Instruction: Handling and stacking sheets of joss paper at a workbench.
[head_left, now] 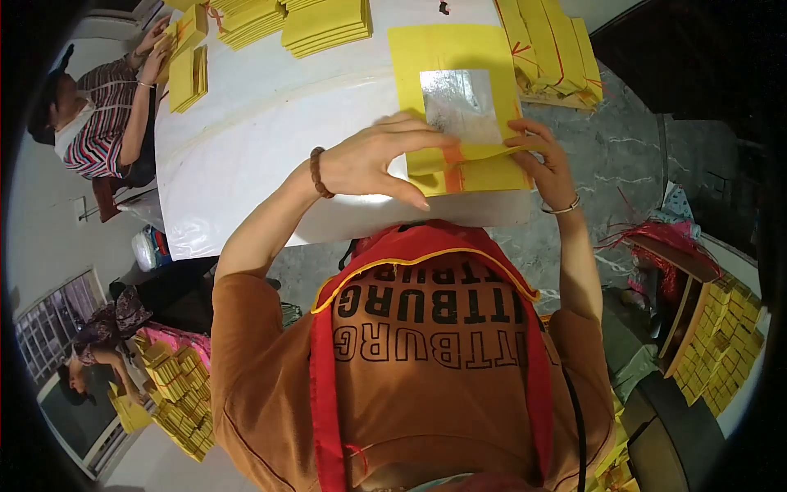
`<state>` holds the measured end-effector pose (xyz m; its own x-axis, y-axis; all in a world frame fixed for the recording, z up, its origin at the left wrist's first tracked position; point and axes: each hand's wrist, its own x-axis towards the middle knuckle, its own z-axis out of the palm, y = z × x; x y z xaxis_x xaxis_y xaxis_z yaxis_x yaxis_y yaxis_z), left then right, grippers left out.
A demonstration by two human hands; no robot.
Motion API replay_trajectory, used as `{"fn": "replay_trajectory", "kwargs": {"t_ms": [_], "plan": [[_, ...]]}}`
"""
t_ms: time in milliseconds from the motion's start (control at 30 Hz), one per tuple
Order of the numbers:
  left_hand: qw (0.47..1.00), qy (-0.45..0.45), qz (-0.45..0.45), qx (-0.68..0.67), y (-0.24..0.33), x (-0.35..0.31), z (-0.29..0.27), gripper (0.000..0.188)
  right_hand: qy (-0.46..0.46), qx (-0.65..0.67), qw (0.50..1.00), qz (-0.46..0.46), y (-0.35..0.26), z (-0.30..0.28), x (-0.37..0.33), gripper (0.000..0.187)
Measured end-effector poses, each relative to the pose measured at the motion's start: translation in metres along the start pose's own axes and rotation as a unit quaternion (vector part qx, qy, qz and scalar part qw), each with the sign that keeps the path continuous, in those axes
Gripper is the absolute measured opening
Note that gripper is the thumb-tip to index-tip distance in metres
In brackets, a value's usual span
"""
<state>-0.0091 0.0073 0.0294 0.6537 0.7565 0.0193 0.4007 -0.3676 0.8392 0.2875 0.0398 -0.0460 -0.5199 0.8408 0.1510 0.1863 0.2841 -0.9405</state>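
Observation:
A yellow paper sheet with a silver foil square lies at the table's near right. Its near part is folded up into a flap that carries an orange-red mark. Across the left part of the fold rests my left hand, thumb and fingers spread, with fingertips on the paper by the foil. My right hand holds the flap's right end between bent fingers and thumb. A brown bead bracelet circles my left wrist, a thin bangle my right.
Stacks of folded yellow paper stand at the far side of the white table. Tied yellow bundles lie at the far right. One person handles yellow paper at the left; another is beside piled bundles. Red strands hang at right.

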Motion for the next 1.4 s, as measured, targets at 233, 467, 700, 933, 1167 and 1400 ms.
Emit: {"fn": "replay_trajectory", "kwargs": {"t_ms": [233, 467, 700, 933, 1167, 1400], "plan": [[0.905, 0.160, 0.104, 0.380, -0.015, -0.014, 0.019, 0.038, -0.006, -0.147, 0.979, -0.145, -0.019, -0.014, 0.005, 0.021], [0.901, 0.169, 0.163, 0.364, 0.009, -0.043, 0.043, 0.025, -0.145, -0.317, 0.925, -0.153, -0.061, 0.006, -0.014, 0.032], [0.962, 0.187, 0.074, 0.182, 0.005, -0.041, 0.040, 0.016, -0.138, -0.279, 0.946, -0.087, -0.058, 0.007, -0.011, 0.028], [0.926, 0.198, -0.251, -0.203, -0.023, -0.007, 0.032, 0.027, 0.101, 0.033, 0.986, 0.129, -0.054, 0.030, 0.004, 0.040], [0.871, 0.164, -0.319, -0.335, -0.029, 0.006, 0.024, 0.022, 0.107, 0.028, 0.978, 0.176, -0.049, 0.023, 0.013, 0.054], [0.839, 0.208, -0.332, -0.378, -0.027, 0.012, 0.022, 0.017, 0.109, 0.114, 0.962, 0.225, -0.042, 0.026, 0.013, 0.049]]}}
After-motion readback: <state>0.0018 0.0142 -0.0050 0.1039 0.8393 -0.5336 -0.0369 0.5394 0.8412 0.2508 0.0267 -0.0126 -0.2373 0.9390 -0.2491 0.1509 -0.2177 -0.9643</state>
